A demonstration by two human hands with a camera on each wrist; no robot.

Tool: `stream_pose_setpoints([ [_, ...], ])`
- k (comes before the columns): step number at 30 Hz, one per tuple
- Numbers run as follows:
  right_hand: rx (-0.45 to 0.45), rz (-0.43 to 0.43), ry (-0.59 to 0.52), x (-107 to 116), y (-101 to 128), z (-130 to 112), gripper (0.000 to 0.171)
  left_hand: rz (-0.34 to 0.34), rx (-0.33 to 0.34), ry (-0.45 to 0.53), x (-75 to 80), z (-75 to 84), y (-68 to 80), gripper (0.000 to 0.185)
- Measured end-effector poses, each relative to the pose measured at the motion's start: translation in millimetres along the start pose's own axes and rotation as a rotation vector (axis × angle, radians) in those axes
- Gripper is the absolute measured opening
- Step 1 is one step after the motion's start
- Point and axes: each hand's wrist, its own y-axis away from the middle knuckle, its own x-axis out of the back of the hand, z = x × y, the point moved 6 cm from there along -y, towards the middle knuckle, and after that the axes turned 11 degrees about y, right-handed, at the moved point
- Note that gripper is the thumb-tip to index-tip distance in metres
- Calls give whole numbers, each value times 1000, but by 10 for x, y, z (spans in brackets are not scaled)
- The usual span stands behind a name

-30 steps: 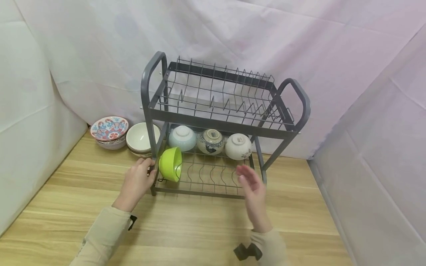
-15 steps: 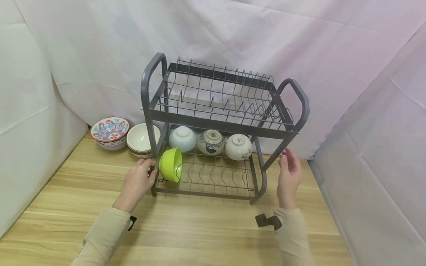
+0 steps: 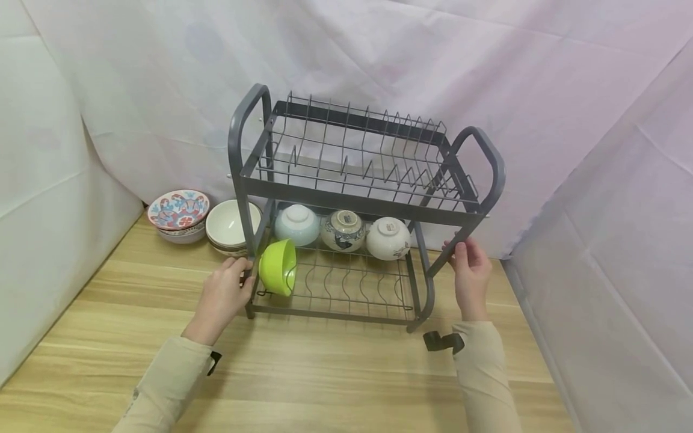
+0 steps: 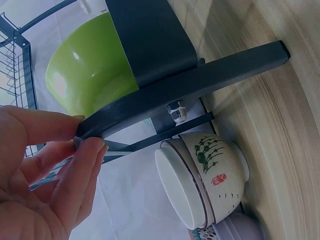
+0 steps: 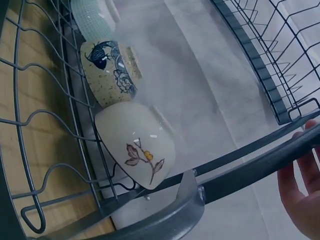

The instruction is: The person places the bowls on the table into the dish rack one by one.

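Observation:
A dark grey two-tier dish rack [image 3: 346,198] stands on the table. My left hand [image 3: 221,294] pinches its front left post between thumb and fingers, which the left wrist view shows close up. At the other side my right hand [image 3: 471,276] holds the right post, thumb in front and fingers behind. On the lower tier a lime green bowl [image 3: 277,268] leans on its side by the left post. Behind it, upside down in a row, are a pale blue bowl [image 3: 296,226], a patterned bowl [image 3: 343,231] and a white bowl with a floral sprig [image 5: 137,145].
Left of the rack stand a stack of bowls with a red and blue one [image 3: 178,210] on top and a stack of white bowls [image 3: 227,224]. White cloth [image 3: 346,48] hangs behind and at both sides. Wooden tabletop [image 3: 325,373] lies in front.
My right hand has moved right from in front of the lower tier to the rack's right post and taken hold of it. The left hand has kept its place.

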Motion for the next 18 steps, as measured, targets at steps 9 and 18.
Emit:
stream_pose_setpoints([
  [9, 27, -46, -3, -11, -36, -1, 25, 3, -7, -11, 7, 11, 11, 19],
  [18, 46, -58, -23, -11, -32, 11, 22, 24, -36, 4, 8, 13, 31, 17],
])
